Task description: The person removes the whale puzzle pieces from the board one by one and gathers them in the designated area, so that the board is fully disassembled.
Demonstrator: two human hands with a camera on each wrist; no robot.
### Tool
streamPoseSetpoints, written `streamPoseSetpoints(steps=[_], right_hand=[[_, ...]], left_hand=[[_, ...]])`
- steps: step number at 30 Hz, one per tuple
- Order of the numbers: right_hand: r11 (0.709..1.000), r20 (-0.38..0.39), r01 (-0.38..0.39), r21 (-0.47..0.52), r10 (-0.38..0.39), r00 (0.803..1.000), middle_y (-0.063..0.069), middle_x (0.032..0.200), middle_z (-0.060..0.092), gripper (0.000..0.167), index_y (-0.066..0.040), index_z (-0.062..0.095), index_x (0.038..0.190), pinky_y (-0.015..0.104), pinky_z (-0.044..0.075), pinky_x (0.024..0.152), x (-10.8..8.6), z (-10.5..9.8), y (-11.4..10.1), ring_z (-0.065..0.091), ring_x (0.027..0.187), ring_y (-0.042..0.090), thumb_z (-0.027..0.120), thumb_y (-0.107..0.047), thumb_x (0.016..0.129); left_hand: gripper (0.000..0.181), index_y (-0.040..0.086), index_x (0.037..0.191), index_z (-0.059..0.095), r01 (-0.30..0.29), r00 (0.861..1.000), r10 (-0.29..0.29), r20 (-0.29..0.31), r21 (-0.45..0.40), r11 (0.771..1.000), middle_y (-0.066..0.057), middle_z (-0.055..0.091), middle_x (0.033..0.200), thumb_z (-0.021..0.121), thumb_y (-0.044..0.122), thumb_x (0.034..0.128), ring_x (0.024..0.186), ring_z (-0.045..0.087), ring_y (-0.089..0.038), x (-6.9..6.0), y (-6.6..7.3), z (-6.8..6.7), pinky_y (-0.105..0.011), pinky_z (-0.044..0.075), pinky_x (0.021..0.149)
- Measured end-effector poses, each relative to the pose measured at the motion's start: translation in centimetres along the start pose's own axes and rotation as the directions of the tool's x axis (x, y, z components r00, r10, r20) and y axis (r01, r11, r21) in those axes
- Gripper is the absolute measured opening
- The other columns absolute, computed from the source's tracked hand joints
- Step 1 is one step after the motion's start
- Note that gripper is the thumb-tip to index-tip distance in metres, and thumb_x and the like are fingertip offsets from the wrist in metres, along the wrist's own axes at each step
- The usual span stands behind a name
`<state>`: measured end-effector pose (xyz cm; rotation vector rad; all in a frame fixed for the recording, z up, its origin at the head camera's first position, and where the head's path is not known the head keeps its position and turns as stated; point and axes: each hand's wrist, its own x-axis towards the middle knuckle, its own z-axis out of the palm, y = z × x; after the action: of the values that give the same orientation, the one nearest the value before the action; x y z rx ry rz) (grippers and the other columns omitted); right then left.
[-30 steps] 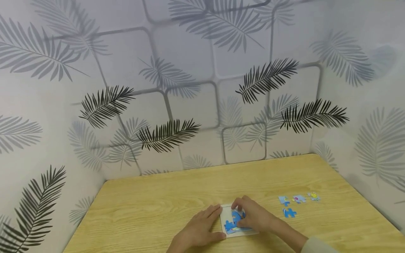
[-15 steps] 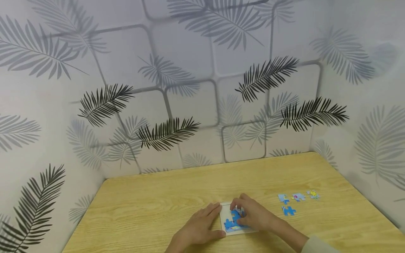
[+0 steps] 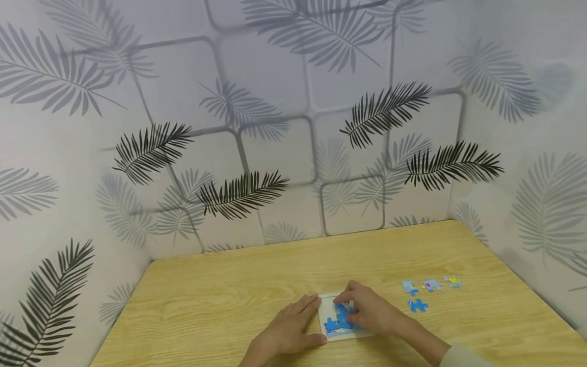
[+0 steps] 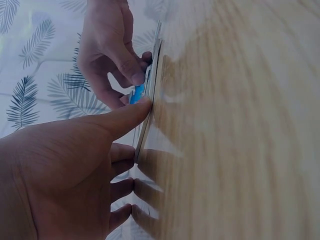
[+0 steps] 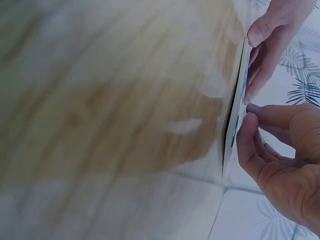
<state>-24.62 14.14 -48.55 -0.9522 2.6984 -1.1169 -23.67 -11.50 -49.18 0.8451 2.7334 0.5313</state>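
A small white puzzle tray (image 3: 326,305) lies on the table, with blue puzzle pieces (image 3: 337,324) set along its near side and middle. My left hand (image 3: 290,329) rests against the tray's left edge, fingers extended and thumb at the near corner. Over the tray's right part is my right hand (image 3: 373,312), its thumb and fingers pinching a puzzle piece that they mostly hide. A thin pale-blue edge of the piece (image 5: 249,99) shows at the fingertips in the right wrist view. Blue also shows beneath the right hand in the left wrist view.
To the right of the tray lie several loose puzzle pieces: a blue one (image 3: 418,305), a light-blue one (image 3: 409,287), one with a pink swirl (image 3: 431,285) and one with a yellow shape (image 3: 453,281). A leaf-patterned wall (image 3: 275,153) borders the wooden table (image 3: 220,300).
The right thumb has shifted slightly right over the tray, uncovering a little more blue. My left hand stays at the tray's edge. The loose pieces have not moved on the table.
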Motion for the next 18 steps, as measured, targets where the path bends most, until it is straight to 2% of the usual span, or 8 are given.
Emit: streamPoseSetpoints(steps=[4,9,13,16,18], right_hand=[[0.999,-0.044,-0.009,0.034,0.011,0.999,0.003,0.108,0.060,0.032,-0.006,0.072,0.122,0.022,0.050,0.064,-0.4,-0.8,0.1,0.052,0.075,0.007,0.078,-0.003,0.091],[0.990,-0.092,-0.022,0.141,0.035,0.995,0.008,0.113,0.063,0.027,-0.010,0.070,0.118,0.024,0.050,0.045,-1.5,-2.9,0.7,0.049,0.053,0.002,0.077,-0.004,0.092],[0.978,-0.103,-0.070,0.199,0.092,0.990,0.012,0.117,0.063,0.025,-0.012,0.069,0.119,0.024,0.046,0.037,-2.8,-4.7,1.5,0.050,0.048,0.004,0.075,-0.006,0.095],[0.970,-0.104,-0.101,0.220,0.126,0.987,0.013,0.107,0.067,0.024,-0.012,0.068,0.120,0.022,0.043,0.037,-3.9,-5.8,2.4,0.048,0.047,0.005,0.074,-0.009,0.096],[0.968,-0.108,-0.118,0.220,0.144,0.984,0.010,0.088,0.067,0.024,-0.012,0.069,0.119,0.021,0.041,0.037,-4.6,-6.3,3.0,0.045,0.045,0.004,0.075,-0.012,0.096]], left_hand=[[0.084,0.015,0.164,0.033,0.005,1.000,-0.005,0.000,-0.012,1.000,-0.001,0.027,0.171,0.063,0.058,0.0980,0.158,0.024,-0.029,-0.1,0.1,-0.1,-0.057,0.026,0.125],[0.085,0.014,0.164,0.033,0.006,1.000,-0.006,-0.006,-0.008,1.000,-0.001,0.027,0.171,0.064,0.057,0.0979,0.158,0.024,-0.029,-0.1,0.2,-0.3,-0.056,0.026,0.125],[0.084,0.012,0.163,0.033,-0.012,1.000,0.012,-0.007,-0.002,1.000,-0.004,0.028,0.171,0.064,0.056,0.0987,0.157,0.025,-0.032,-0.1,0.2,-0.4,-0.056,0.027,0.125],[0.084,0.011,0.163,0.033,-0.016,1.000,0.016,0.001,-0.005,1.000,-0.005,0.028,0.171,0.063,0.056,0.0989,0.157,0.025,-0.032,-0.1,0.1,-0.3,-0.056,0.027,0.125],[0.084,0.012,0.163,0.033,-0.019,1.000,0.019,0.002,-0.009,1.000,-0.004,0.028,0.171,0.063,0.056,0.0988,0.158,0.025,-0.031,-0.1,0.1,-0.2,-0.055,0.026,0.125]])
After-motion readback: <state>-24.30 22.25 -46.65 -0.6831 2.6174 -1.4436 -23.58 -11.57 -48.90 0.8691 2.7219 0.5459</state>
